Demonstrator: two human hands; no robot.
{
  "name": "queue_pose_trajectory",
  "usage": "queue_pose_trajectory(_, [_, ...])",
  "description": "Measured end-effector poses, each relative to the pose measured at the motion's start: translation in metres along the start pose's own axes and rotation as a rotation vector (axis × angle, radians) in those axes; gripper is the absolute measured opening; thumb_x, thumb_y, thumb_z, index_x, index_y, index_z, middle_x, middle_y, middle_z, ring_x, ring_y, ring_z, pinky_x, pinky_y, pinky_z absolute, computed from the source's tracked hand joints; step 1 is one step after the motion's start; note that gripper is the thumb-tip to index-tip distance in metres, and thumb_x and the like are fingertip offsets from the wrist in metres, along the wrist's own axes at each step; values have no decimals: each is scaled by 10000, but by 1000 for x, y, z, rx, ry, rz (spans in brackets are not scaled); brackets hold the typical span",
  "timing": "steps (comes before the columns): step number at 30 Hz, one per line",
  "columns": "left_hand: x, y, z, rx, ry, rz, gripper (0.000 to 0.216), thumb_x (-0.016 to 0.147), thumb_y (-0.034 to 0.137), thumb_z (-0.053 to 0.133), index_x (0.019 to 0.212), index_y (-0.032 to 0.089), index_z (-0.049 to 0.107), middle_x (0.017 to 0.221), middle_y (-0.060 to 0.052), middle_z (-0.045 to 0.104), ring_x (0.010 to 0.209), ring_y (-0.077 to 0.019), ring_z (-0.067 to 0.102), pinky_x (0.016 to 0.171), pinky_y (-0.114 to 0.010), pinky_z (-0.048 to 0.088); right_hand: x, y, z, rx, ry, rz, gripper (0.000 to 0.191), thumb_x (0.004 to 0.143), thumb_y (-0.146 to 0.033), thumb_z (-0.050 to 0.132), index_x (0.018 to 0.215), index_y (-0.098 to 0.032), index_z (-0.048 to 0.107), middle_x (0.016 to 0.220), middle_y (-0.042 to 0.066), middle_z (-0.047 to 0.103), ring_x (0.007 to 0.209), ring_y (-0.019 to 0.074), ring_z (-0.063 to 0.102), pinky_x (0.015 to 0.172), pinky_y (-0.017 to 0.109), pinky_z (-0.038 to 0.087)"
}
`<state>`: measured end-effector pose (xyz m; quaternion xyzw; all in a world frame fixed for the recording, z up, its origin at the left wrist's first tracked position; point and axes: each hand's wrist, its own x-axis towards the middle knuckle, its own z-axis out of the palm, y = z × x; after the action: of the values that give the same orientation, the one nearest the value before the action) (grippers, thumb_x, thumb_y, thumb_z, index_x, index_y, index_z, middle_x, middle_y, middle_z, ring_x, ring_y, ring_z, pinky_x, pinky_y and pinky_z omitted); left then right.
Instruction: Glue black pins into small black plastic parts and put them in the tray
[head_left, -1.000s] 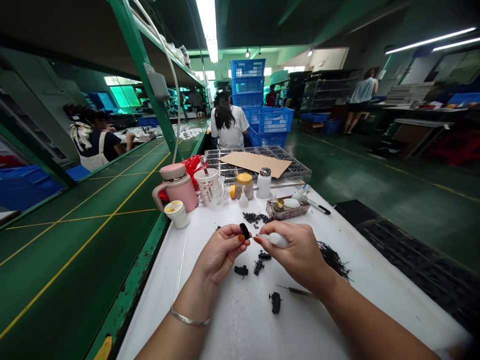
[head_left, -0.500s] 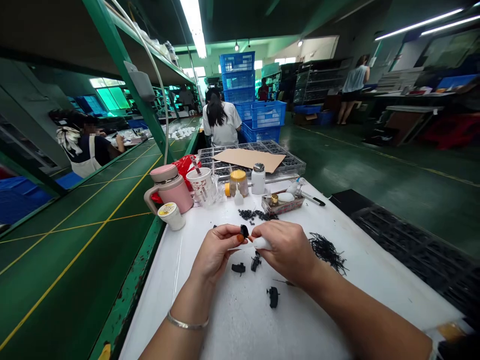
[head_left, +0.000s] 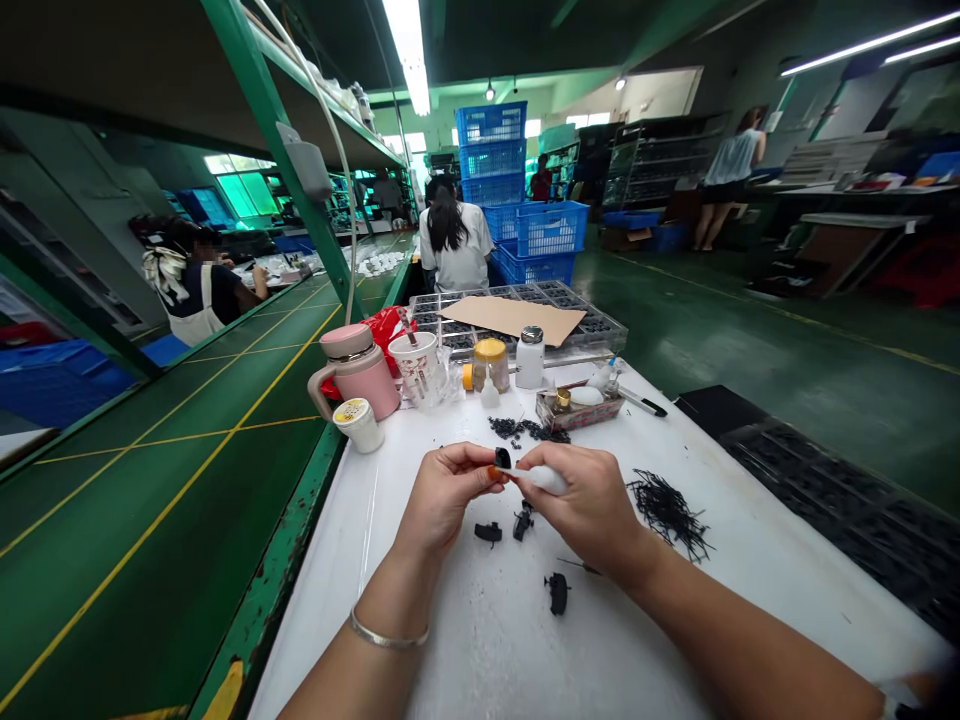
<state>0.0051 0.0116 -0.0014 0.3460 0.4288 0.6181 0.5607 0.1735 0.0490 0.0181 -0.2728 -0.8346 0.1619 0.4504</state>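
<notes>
My left hand pinches a small black plastic part between thumb and fingertips, above the white tabletop. Closed round a small white squeeze bottle, my right hand points its thin nozzle left at the part. The tip meets or nearly meets the part; I cannot tell which. Below the hands lie a curved black part, a second black part and a third nearer me. A thin tool is partly hidden under my right hand.
Thin black strips are heaped at right, small black rings beyond my hands. Behind stand a pink mug, a white tub, a yellow-lidded jar and a small box. A green conveyor runs along the left.
The white bottle has turned so its nozzle now points at the black part in my left hand. The whole view has shifted slightly, moving the scene rightward.
</notes>
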Motion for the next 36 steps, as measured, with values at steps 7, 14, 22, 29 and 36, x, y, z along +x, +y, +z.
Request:
queue_pose_trajectory(7, [-7, 4, 10, 132, -3, 207, 143, 678, 205, 788, 780, 134, 717, 778, -62, 692, 652, -131, 640, 628, -204, 544, -1, -5, 4, 241, -4, 308, 129, 817, -237, 624, 704, -176, 639, 611, -15, 629, 556, 110, 536, 559, 218, 396])
queue_pose_trajectory(14, [-8, 9, 10, 207, 39, 191, 155, 686, 190, 760, 811, 111, 713, 762, -78, 689, 663, -148, 645, 633, -211, 544, 2, 3, 9, 521, -95, 505, 198, 806, -327, 652, 700, -160, 638, 643, 9, 638, 591, 121, 526, 552, 222, 410])
queue_pose_trajectory(22, [-9, 9, 9, 273, 82, 196, 148, 679, 197, 750, 806, 132, 714, 740, -49, 682, 647, -144, 644, 642, -216, 547, 1, 5, 8, 333, -80, 342, 184, 839, -284, 611, 699, -166, 629, 641, -6, 637, 595, 115, 551, 596, 228, 410])
queue_pose_trajectory(29, [-8, 10, 9, 300, 2, 193, 119, 711, 204, 728, 795, 123, 706, 773, -64, 687, 652, -146, 643, 637, -223, 548, -2, 3, 9, 300, -56, 360, 190, 819, -283, 619, 669, -167, 623, 626, 11, 636, 590, 133, 552, 590, 247, 404])
queue_pose_trajectory(36, [-10, 7, 15, 357, 99, 207, 136, 704, 207, 734, 811, 126, 711, 778, -64, 685, 657, -141, 638, 643, -220, 541, -2, 1, 17, 548, -69, 566, 275, 807, -372, 637, 633, -164, 591, 585, 14, 593, 543, 127, 487, 529, 250, 393])
